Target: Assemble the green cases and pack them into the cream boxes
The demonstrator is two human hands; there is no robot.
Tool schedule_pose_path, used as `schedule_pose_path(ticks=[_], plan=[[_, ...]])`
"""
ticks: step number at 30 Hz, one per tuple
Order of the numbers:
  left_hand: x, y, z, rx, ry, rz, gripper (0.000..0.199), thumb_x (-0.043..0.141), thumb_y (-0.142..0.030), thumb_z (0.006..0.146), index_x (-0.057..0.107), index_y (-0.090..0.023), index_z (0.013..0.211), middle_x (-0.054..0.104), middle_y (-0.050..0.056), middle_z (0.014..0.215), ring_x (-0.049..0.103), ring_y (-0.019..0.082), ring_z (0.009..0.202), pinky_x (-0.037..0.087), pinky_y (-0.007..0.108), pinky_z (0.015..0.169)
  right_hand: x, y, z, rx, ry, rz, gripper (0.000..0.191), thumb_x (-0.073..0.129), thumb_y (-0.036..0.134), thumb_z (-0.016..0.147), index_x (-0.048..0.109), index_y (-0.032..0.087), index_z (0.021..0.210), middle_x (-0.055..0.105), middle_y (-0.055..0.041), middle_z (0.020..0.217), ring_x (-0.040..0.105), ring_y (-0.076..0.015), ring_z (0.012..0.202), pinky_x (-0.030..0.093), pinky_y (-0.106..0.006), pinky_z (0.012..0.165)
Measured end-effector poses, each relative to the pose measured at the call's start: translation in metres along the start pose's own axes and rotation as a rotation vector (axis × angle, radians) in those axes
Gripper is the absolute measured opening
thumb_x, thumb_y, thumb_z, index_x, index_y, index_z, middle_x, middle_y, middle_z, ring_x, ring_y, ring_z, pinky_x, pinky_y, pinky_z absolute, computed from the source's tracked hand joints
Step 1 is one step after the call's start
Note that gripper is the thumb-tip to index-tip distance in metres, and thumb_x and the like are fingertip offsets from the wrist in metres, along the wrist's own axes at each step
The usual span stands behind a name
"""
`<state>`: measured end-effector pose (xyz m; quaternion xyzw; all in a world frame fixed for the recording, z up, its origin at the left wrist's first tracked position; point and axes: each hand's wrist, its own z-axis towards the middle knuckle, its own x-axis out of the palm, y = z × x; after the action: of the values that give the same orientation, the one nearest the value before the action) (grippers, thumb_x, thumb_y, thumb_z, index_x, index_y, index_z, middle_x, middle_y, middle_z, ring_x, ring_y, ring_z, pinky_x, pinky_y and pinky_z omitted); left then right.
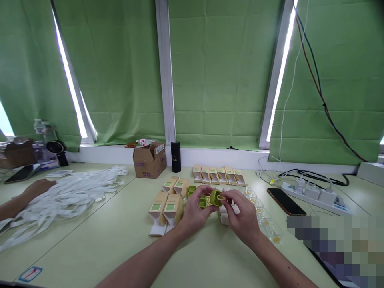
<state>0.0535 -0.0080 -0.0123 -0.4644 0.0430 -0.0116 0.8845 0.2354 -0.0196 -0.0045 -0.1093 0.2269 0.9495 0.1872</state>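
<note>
Left hand (195,211) gripping a small olive-green cup (214,198), right hand (243,218) pinching a yellowish loop (221,197) at its right, cartons (174,208) standing left!

Place: it looked like a small packing or assembly workroom.
Table: a pale worktop (120,230) stretched beneath green blinds (222,72).
Goods: small matching cartons (213,176) and clear pieces (275,236) stood in rows.
Straps: white bands (84,192) lay heaped in bulk.
Co-worker: another person's hand (40,186) was at that heap.
</note>
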Motion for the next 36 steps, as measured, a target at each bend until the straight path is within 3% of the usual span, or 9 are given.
schedule_pose_path(ticks=[11, 36], plan=[[0.002, 0.002, -0.002, -0.013, 0.014, 0.035, 0.048, 0.083, -0.008, 0.071, 0.067, -0.022, 0.114, 0.074, 0.008, 0.118, 0.067, 0.025, 0.112, 0.054, 0.039, 0.099, 0.005, -0.013, -0.004, -0.204, 0.004, -0.24, 0.02, 0.053, 0.01, 0.101, 0.067, 0.021, 0.11, 0.071, -0.0095, 0.097, 0.066, -0.0246, 0.088, 0.055, -0.038, 0.075], [0.001, 0.0, -0.003, -0.01, 0.034, 0.065, 0.046, 0.085, -0.01, 0.071, 0.069, -0.022, 0.113, 0.074, 0.008, 0.113, 0.068, 0.026, 0.11, 0.055, 0.039, 0.099, 0.013, -0.018, -0.006, -0.238, 0.014, -0.223, 0.018, 0.052, 0.01, 0.103, 0.067, 0.019, 0.099, 0.067, -0.006, 0.082, 0.058, -0.021, 0.075, 0.048, -0.032, 0.068]])
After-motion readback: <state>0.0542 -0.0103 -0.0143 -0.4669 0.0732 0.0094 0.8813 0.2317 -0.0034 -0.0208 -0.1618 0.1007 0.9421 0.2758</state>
